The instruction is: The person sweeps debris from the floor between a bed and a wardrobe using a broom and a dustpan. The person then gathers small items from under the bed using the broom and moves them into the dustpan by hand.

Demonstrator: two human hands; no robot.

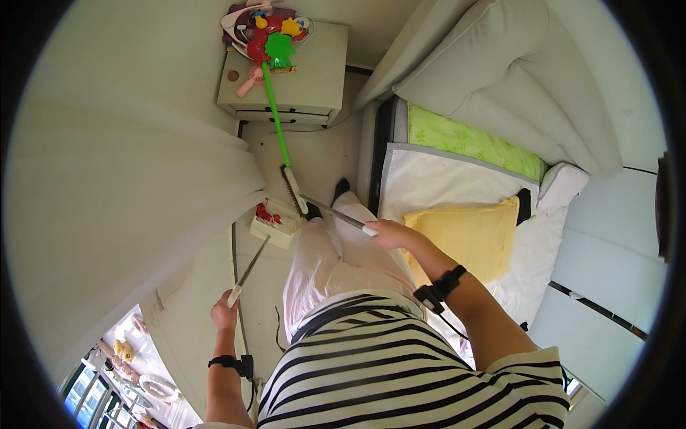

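My left hand (223,311) grips the white end of a long-handled dustpan (280,237). The pan rests on the floor at the foot of the curtain, with red scraps (268,214) inside and a toothed edge along one side. In my right hand (394,235) is the metal handle of a broom (347,217), held by its white grip. The white broom head (295,189) with dark bristles is above and to the right of the pan, close to my dark-socked foot (312,212). Whether its bristles touch the floor I cannot tell.
A bright green stick (277,115) reaches from the toys on the nightstand (321,69) towards the broom head. The bed (407,182), with a yellow pillow (461,236), borders the floor on the right. A long white curtain (161,177) hangs on the left. A thin cable (343,122) trails near the nightstand.
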